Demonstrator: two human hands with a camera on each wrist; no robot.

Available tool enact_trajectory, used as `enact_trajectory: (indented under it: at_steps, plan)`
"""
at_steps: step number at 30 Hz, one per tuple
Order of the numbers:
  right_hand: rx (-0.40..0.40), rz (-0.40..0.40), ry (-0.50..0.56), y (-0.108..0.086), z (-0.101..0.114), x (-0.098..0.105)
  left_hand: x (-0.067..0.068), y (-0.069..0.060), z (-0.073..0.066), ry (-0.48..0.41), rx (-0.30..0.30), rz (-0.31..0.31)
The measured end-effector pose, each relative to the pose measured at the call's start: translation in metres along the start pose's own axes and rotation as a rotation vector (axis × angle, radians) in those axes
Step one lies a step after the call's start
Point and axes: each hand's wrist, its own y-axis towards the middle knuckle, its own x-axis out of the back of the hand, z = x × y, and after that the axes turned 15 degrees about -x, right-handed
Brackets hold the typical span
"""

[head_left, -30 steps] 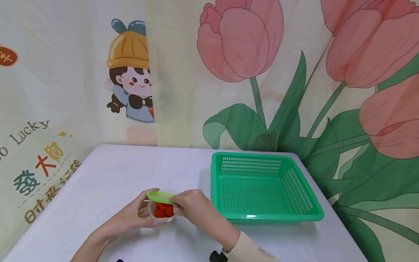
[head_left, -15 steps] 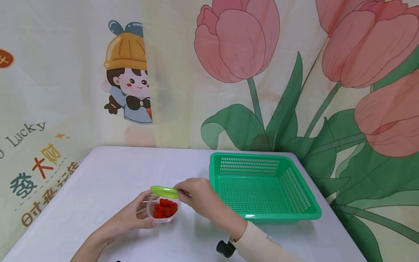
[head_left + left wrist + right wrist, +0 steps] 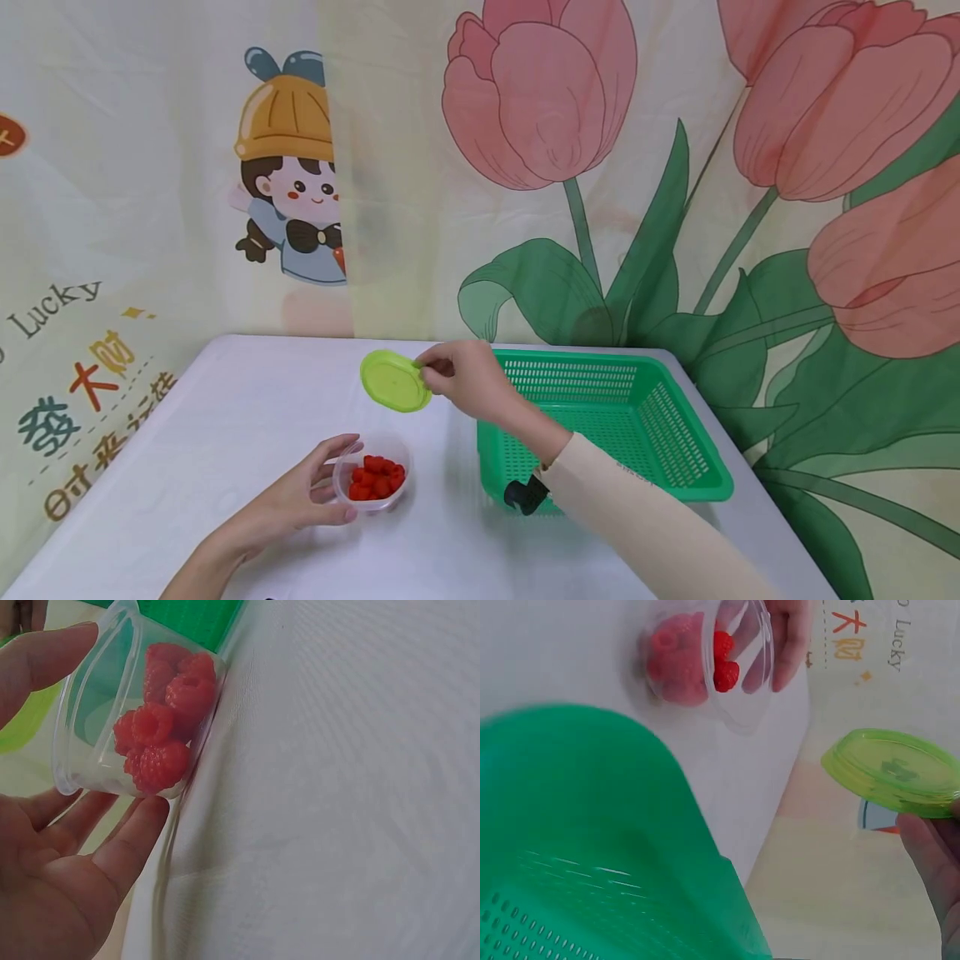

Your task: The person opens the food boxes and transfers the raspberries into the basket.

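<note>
A clear plastic tub (image 3: 390, 505) stands on the table with several raspberries (image 3: 377, 477) inside. My left hand (image 3: 296, 492) holds the tub from its left side. The left wrist view shows the thumb (image 3: 45, 664) by the rim and the other fingers along the opposite wall, close under the raspberries (image 3: 161, 712). Up and to the right, my right hand (image 3: 468, 379) pinches a lime-green lid (image 3: 393, 381) by its edge, in the air beyond the tub. The lid (image 3: 892, 771) hangs apart from the tub (image 3: 739, 697) in the right wrist view.
A green perforated plastic basket (image 3: 600, 493) stands on the right of the table, partly behind my right forearm. The white tablecloth (image 3: 277, 392) covers the table. Behind it hangs a printed curtain (image 3: 405, 208) with tulips and a cartoon figure.
My right hand has lifted the lid off the tub, up and away, and the lid has tilted to show its flat face. My left hand has stayed at the tub.
</note>
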Motion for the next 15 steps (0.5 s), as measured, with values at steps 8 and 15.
enact_trajectory:
  at_steps: [8, 15]
  plan:
    - [-0.256, 0.083, 0.298, 0.03, -0.009, -0.006, 0.001, 0.0, 0.001, -0.037, -0.045, 0.004]
    - [-0.423, 0.13, 0.481, 0.049, -0.019, -0.019, 0.001, -0.001, 0.003, -0.052, -0.067, 0.003]
